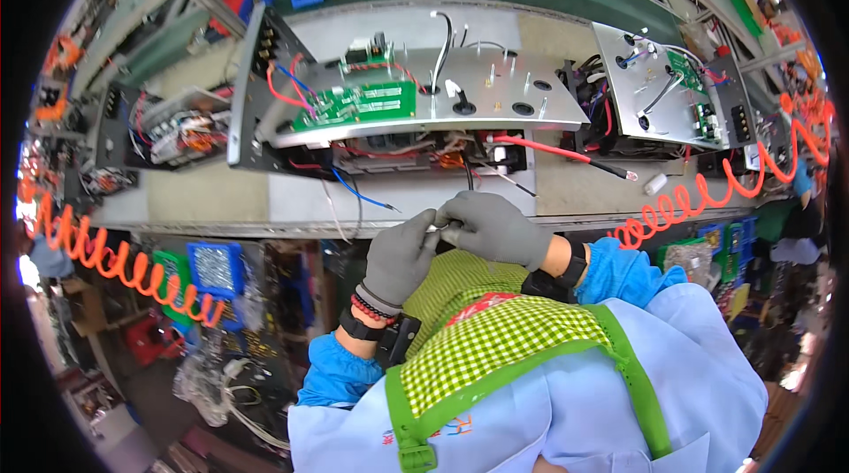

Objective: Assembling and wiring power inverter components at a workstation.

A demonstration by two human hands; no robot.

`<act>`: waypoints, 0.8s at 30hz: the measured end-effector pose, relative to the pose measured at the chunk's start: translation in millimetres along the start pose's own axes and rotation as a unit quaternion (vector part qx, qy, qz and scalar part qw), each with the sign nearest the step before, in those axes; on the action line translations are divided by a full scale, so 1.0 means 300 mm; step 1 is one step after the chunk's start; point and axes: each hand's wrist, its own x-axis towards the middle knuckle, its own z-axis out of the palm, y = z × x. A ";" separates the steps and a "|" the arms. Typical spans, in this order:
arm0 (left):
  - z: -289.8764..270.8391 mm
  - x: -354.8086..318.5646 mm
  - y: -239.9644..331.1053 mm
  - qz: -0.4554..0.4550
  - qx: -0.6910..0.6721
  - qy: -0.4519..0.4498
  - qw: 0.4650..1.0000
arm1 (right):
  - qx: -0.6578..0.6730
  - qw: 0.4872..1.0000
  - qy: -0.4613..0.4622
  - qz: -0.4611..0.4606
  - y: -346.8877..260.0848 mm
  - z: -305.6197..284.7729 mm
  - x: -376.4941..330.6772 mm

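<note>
Both gloved hands meet at six o'clock of the open chassis (398,110), left hand (402,254) and right hand (492,227) pinched together on a small pale part (439,226), wires still loose, nothing fitted yet.

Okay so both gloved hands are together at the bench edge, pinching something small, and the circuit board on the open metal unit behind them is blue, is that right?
Not quite: the circuit board is green, not blue, as the head view shows. The rest holds: the left hand and right hand, both in grey gloves, meet at the bench edge around a small part, with the open metal unit behind them.
</note>
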 end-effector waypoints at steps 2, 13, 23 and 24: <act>-0.071 0.057 0.063 0.038 0.133 -0.034 0.990 | -0.015 0.994 0.086 -0.061 -0.026 -0.020 0.011; -0.319 0.493 0.124 0.206 0.173 -0.032 0.963 | 0.662 0.707 0.199 0.147 0.087 0.055 0.101; -0.164 0.631 0.006 0.136 0.019 -0.128 0.982 | 0.850 0.434 0.290 0.069 0.049 0.085 0.298; -0.160 0.633 0.000 0.139 0.031 -0.125 0.982 | 0.866 0.409 0.283 0.049 0.060 0.096 0.310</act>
